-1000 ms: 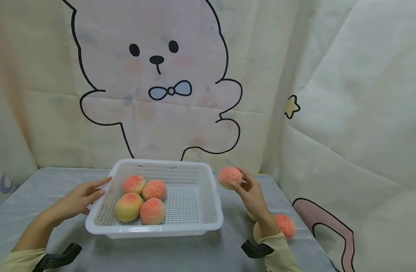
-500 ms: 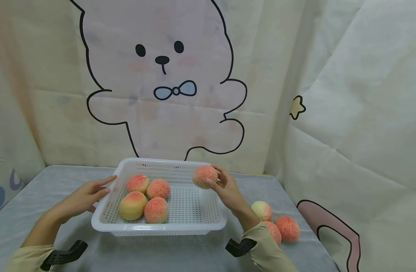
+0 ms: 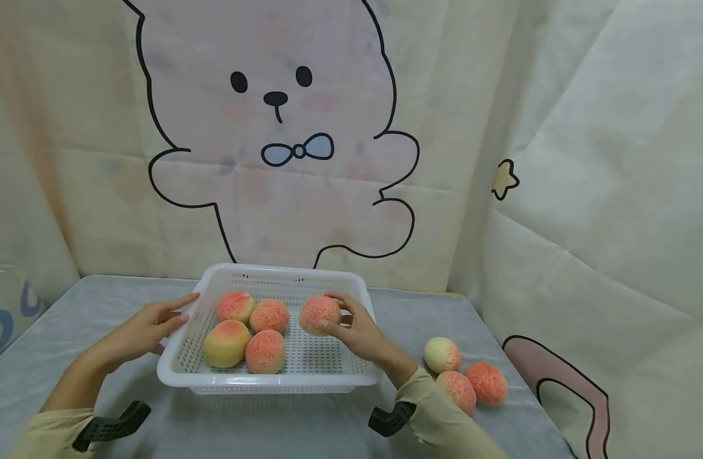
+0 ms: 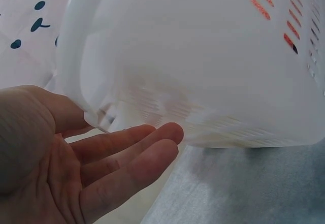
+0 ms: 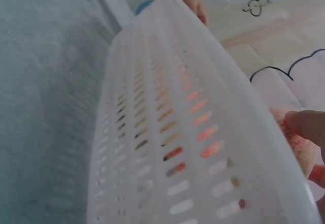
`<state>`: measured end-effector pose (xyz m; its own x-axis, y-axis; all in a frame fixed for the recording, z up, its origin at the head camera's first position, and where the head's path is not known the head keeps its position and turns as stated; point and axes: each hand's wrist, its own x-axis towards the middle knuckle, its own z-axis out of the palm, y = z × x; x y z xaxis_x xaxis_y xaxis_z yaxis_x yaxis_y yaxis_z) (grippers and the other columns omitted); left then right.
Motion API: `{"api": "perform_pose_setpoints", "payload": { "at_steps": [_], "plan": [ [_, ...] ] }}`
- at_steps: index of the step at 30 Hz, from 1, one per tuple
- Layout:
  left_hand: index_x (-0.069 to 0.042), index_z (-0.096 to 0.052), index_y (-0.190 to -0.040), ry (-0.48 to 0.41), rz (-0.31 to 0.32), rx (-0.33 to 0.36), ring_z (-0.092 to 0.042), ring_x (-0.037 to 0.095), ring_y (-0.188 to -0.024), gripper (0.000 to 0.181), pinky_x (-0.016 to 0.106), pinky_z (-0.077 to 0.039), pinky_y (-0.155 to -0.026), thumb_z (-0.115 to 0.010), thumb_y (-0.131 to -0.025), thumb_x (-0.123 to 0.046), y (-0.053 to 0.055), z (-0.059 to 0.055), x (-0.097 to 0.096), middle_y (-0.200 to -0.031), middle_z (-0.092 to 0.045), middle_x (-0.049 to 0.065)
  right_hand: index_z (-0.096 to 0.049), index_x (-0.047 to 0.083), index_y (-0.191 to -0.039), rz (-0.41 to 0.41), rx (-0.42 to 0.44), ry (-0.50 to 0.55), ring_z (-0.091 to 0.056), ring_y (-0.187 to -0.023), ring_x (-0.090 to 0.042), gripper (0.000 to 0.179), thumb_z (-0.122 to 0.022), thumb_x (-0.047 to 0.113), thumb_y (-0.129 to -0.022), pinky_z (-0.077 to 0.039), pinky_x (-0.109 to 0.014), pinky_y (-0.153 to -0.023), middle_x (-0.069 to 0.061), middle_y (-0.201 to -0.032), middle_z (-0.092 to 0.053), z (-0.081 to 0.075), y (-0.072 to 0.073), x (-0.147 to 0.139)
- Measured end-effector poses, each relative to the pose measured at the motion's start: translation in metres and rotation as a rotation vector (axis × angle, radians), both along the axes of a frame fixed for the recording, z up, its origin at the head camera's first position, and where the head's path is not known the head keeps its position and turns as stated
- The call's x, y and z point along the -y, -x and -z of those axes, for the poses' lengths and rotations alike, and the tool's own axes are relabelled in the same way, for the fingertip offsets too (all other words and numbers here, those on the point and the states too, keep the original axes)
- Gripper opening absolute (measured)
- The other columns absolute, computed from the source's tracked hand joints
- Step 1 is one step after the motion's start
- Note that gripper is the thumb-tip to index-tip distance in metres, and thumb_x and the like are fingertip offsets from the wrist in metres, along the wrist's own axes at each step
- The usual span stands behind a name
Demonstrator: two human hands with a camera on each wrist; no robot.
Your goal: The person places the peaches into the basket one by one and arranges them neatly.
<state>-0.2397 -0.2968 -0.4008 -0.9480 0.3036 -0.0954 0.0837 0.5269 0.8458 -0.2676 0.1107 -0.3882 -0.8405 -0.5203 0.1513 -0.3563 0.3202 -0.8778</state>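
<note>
Your extended left hand (image 3: pixel 147 328) is touching the plastic basket (image 3: pixel 265 381); your right hand (image 3: pixel 360 335) is gripping a peach (image 3: pixel 317 315) beside four loaded peaches (image 3: pixel 265 352); three peaches outside (image 3: pixel 486 384) are apparently awaiting loading.

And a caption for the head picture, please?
Right fingers hold a peach over a white basket holding four more peaches.

The right hand (image 3: pixel 357 328), earlier beside the basket (image 3: pixel 271 381), now holds its peach (image 3: pixel 317 314) over it; three outside peaches (image 3: pixel 459 387) show more fully.

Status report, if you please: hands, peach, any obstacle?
Right hand: fingers grip one peach above basket. Left hand at rim. Four peaches alongside; no blockage visible.
</note>
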Motion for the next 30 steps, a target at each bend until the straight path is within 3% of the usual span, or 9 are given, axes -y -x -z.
{"api": "perform_pose_setpoints", "payload": {
  "at_steps": [8,15,23,30],
  "plan": [
    [-0.002,-0.015,-0.161,-0.011,-0.001,-0.012,-0.067,0.025,-0.101,0.069,0.042,-0.064,-0.071,-0.049,-0.108,-0.032,-0.002,0.0,0.0,-0.143,-0.047,0.04,-0.05,0.014,-0.135,-0.08,0.069,-0.208,-0.065,-0.102,-0.018,0.053,-0.076,0.017,-0.088,-0.057,-0.029,-0.084,-0.016,-0.138,-0.053,0.004,-0.006,0.01],
    [-0.004,-0.015,-0.161,-0.026,-0.004,-0.005,-0.067,0.026,-0.103,0.07,0.043,-0.064,-0.071,-0.05,-0.107,-0.032,-0.002,0.001,0.0,-0.144,-0.046,0.04,-0.052,0.014,-0.12,-0.17,0.031,-0.369,-0.061,-0.087,-0.01,0.046,-0.077,0.008,-0.082,-0.052,-0.021,-0.078,-0.012,-0.125,-0.059,0.006,-0.008,0.014],
    [-0.003,-0.016,-0.161,-0.031,-0.008,-0.012,-0.067,0.026,-0.103,0.07,0.043,-0.064,-0.07,-0.05,-0.107,-0.033,-0.001,0.002,0.0,-0.148,-0.042,0.04,-0.053,0.012,-0.115,-0.246,0.058,-0.435,-0.06,-0.121,-0.027,0.032,-0.075,0.013,-0.091,-0.055,-0.033,-0.095,-0.012,-0.137,-0.058,0.001,-0.005,0.015],
    [-0.004,-0.017,-0.161,-0.045,-0.008,-0.011,-0.066,0.026,-0.103,0.07,0.042,-0.064,-0.07,-0.051,-0.107,-0.032,-0.005,0.001,-0.001,-0.146,-0.044,0.04,-0.057,0.014,-0.119,-0.258,0.094,-0.453,-0.056,-0.13,-0.025,0.028,-0.069,0.025,-0.097,-0.052,-0.028,-0.098,-0.006,-0.136,-0.06,0.0,-0.005,0.015]
  ]
}}
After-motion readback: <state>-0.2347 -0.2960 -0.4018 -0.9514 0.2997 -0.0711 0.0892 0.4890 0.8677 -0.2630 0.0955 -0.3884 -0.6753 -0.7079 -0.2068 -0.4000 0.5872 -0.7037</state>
